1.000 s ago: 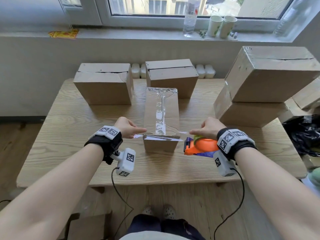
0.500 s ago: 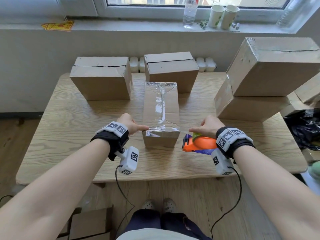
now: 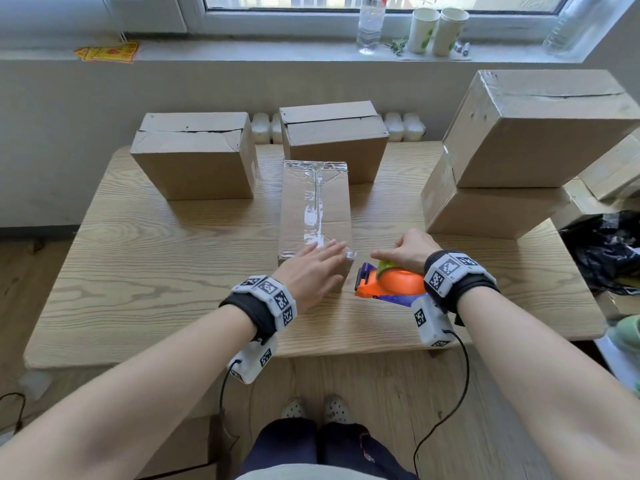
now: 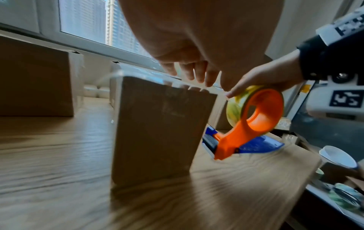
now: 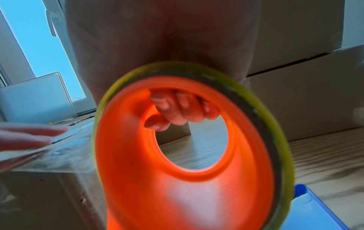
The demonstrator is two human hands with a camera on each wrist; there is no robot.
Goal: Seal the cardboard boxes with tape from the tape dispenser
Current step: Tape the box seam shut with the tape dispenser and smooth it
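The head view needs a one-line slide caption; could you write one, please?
Left hand flattens tape on the middle box while the right hand holds the orange tape dispenser beside it.

Wooden table (image 3: 156,258) under cardboard boxes (image 3: 194,154)

looks like a plain room in a flat or small office, used for packing. a wooden table (image 3: 145,258) under a window sill (image 3: 242,50) holding paper cups (image 3: 438,31) and a water bottle (image 3: 370,24), cardboard boxes (image 3: 194,154) stacked around, high-rise blocks outside.
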